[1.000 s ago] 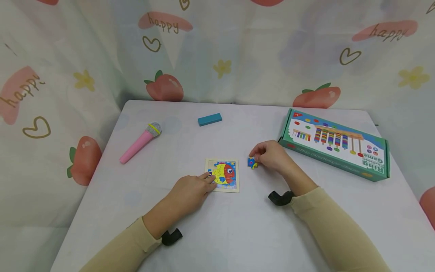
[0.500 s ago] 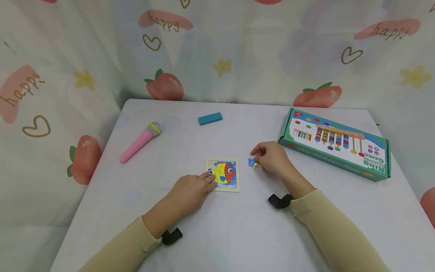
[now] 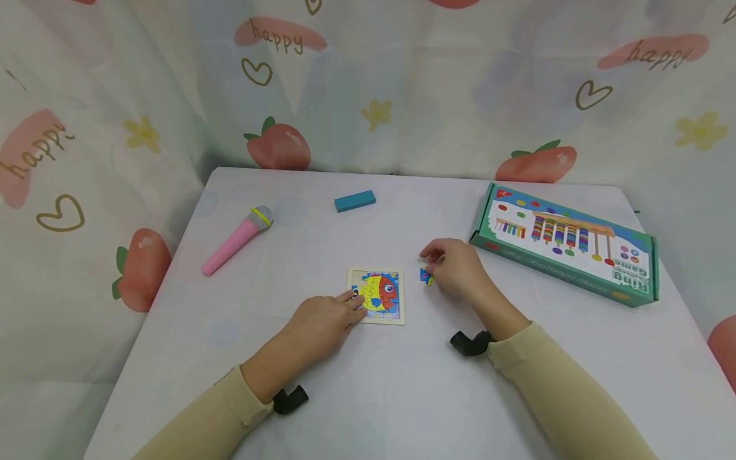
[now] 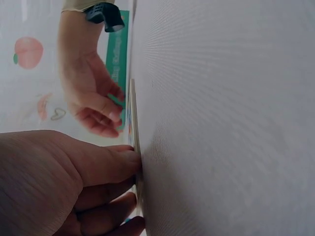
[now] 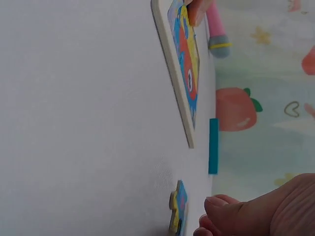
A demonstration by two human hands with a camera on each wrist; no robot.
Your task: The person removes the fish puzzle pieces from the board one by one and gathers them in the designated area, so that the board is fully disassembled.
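A small jigsaw puzzle board (image 3: 402, 313) with a yellow and red fish picture lies flat at the middle of the table. My left hand (image 3: 324, 326) holds its left side, fingertips on the picture and thumb (image 4: 115, 167) at the near edge. To the right of the board, loose blue and yellow puzzle pieces (image 3: 424, 275) lie on the table, partly covered by my right hand (image 3: 459, 268). In the right wrist view a gap shows between these pieces (image 5: 181, 201) and my right thumb (image 5: 231, 211); its fingers are loosely bent and hold nothing visible.
A pink toy microphone (image 3: 232, 246) lies at the left, and a blue block (image 3: 354, 201) lies behind the board. The green Ring Game box (image 3: 566, 246) stands close beyond my right hand. A patterned curtain (image 3: 437, 96) hangs behind the table (image 3: 374, 396).
My right hand has shifted slightly left and its fingers have moved over the loose pieces, which show less now. My left hand and the board have stayed in place.
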